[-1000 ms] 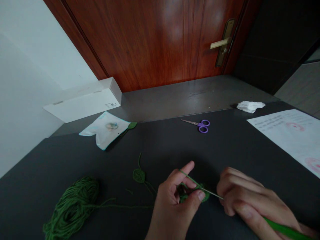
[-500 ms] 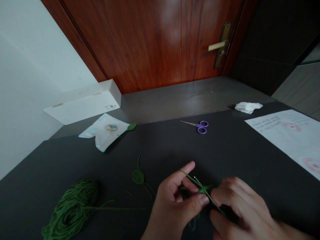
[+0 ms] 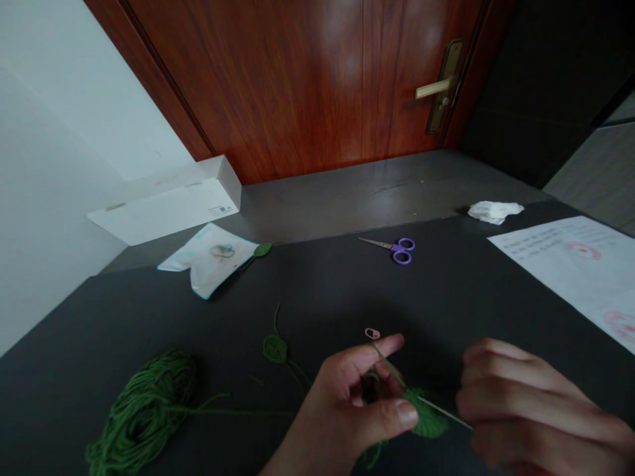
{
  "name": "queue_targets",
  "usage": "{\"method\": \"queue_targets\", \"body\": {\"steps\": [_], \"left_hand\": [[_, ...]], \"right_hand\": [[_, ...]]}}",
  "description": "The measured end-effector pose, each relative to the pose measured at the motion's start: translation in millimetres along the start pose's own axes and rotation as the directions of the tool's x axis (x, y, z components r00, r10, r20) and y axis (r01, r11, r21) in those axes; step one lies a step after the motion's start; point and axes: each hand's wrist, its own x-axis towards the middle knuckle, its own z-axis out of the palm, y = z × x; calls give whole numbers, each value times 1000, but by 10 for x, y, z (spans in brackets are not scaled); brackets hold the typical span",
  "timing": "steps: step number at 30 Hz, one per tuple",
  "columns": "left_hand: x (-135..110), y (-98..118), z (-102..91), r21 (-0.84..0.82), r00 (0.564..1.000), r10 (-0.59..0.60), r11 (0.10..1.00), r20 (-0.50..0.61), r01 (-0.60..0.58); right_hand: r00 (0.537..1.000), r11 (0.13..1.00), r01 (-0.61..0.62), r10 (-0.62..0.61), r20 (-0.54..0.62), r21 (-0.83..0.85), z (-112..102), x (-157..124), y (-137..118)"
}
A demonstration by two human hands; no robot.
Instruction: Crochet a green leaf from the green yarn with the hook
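Observation:
My left hand [image 3: 354,403] pinches a small green crochet piece [image 3: 429,420] between thumb and fingers, its index finger stretched out with green yarn running over it. At the right, my right hand [image 3: 526,403] is closed on a thin metal crochet hook [image 3: 446,412]. The hook's far end meets the top edge of the crochet piece; its tip is hidden. Just beyond my left index finger lies a pink stitch marker [image 3: 372,334]. A skein of green yarn [image 3: 143,410] rests at the left, a strand leading from it towards my left hand.
A finished green leaf [image 3: 275,348] with yarn tails lies left of my hands. Purple-handled scissors [image 3: 401,250] lie farther back. Beyond are a white pouch [image 3: 213,261], a long white box [image 3: 173,211], a crumpled tissue [image 3: 495,211] and a printed sheet [image 3: 570,258] at the right.
My right hand has moved right, away from my left hand, with the hook. More of the crochet piece shows, and the pink stitch marker has come into sight.

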Motion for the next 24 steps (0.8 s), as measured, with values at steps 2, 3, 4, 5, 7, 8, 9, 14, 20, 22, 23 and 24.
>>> {"method": "queue_targets", "body": {"steps": [2,3,4,5,7,8,9,14,20,22,23,24], "left_hand": [[4,0,-16,-46,999,-19,999,36,21],[2,8,-18,-90,999,-25,995,47,29],[-2,19,-17,-133,997,-34,990,67,43],[-6,33,-14,-169,995,-46,984,92,61],[-13,62,-7,-213,986,-71,972,152,103],[-14,74,-6,-228,979,-82,966,185,123],[-13,82,-8,-240,974,-88,961,209,139],[14,65,-34,-258,972,-70,958,224,128],[40,-23,-47,-307,992,12,951,127,28],[41,-38,-44,-327,989,26,945,149,24],[42,-42,-42,-335,987,30,942,157,25],[43,-44,-40,-338,985,29,941,170,31]], "right_hand": [[996,999,-2,-2,84,43,-21,39,7],[994,997,-8,0,107,77,-23,54,8],[995,986,-68,55,87,149,-15,66,7],[988,958,-151,140,63,242,5,75,6],[942,846,-303,337,0,439,73,92,3],[903,769,-362,429,-6,527,116,103,3],[864,687,-404,504,4,604,159,117,4],[747,458,-477,661,72,750,263,143,14],[906,782,-350,422,-25,516,176,-20,-21],[894,755,-367,448,-19,544,182,-18,-27],[871,708,-390,491,-13,589,196,2,-28],[842,651,-412,540,-8,637,216,30,-29]]}}
